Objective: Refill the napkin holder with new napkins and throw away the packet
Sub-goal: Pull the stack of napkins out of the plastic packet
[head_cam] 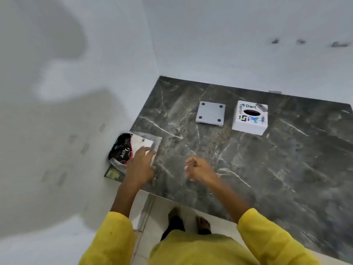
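Observation:
A napkin packet (126,148), black and white with "Love" printed on it, lies at the near left corner of the dark marble counter (267,159). My left hand (142,163) rests on its right end with fingers spread. My right hand (198,169) hovers over the counter to the right, fingers loosely curled, holding nothing I can make out. The white napkin holder box (250,117) with an oval slot and printed logos stands at the back. Its grey base plate (210,113) with four dark dots lies separately to its left.
White walls meet at the counter's back left corner. A small green card (113,174) sticks out under the packet at the counter edge. My feet (189,222) stand on pale floor tiles below the counter's front edge. The image is motion-blurred.

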